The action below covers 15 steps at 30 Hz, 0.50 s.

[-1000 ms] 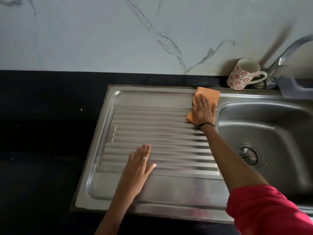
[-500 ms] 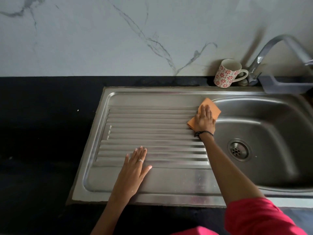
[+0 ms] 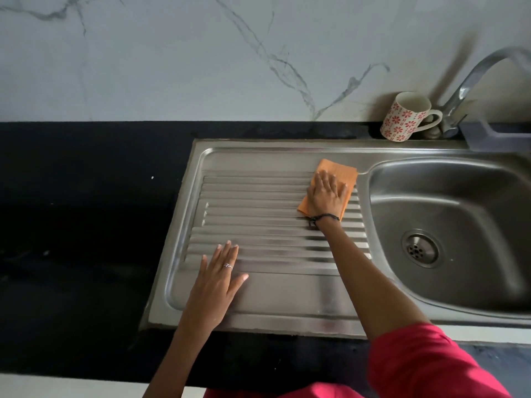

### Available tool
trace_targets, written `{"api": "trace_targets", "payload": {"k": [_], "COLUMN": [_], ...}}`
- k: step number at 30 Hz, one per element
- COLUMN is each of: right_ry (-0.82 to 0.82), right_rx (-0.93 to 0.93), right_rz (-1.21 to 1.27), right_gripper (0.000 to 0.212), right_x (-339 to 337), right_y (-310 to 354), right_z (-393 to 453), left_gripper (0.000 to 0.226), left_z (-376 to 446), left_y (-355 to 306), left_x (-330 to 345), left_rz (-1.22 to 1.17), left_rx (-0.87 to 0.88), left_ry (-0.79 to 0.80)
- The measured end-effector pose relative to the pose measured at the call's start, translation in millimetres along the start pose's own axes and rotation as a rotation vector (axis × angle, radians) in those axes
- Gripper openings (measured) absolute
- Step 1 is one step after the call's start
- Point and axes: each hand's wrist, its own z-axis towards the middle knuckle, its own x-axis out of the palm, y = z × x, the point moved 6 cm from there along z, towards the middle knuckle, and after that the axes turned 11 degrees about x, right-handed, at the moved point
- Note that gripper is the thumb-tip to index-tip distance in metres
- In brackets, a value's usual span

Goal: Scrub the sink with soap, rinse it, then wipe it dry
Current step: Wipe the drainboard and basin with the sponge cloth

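A stainless steel sink point(image 3: 258, 314) with a ribbed drainboard on the left and a basin point(image 3: 465, 202) with a round drain point(image 3: 420, 248) on the right is set into a black counter. My right hand point(image 3: 326, 193) presses flat on a folded orange cloth point(image 3: 336, 170) at the far right end of the drainboard ribs, close to the basin's rim. My left hand point(image 3: 215, 280) rests flat, fingers spread, on the near left part of the drainboard. It holds nothing.
A white mug with red flowers point(image 3: 403, 117) stands at the back by the tap point(image 3: 471, 81). A grey holder point(image 3: 494, 136) sits behind the basin. The black counter point(image 3: 86, 225) stretches left, with a marble wall point(image 3: 201, 53) behind.
My right hand has slid the orange cloth left and a little further back, from the basin's edge onto the ribs. The view has shifted left. My left hand stays on the drainboard.
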Motion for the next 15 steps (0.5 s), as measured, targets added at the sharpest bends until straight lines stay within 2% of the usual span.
{"api": "trace_targets", "payload": {"k": [4, 11, 15], "right_ry": [0.048, 0.164, 0.253], "right_rx": [-0.093, -0.321, -0.400], "right_rz": [-0.041, -0.012, 0.001], "right_gripper": [0.051, 0.049, 0.050], "right_x": [18, 46, 64], "right_y": [51, 155, 208], "right_z": [-14, -51, -70], "left_gripper": [0.101, 0.102, 0.083], "left_z": [-8, -18, -29], "left_y": [14, 37, 52], "left_x": [-10, -23, -27], "left_rz": [0.000, -0.034, 0.115], "left_rx": [-0.047, -0.093, -0.126], "left_ry": [0.015, -0.069, -0.007]}}
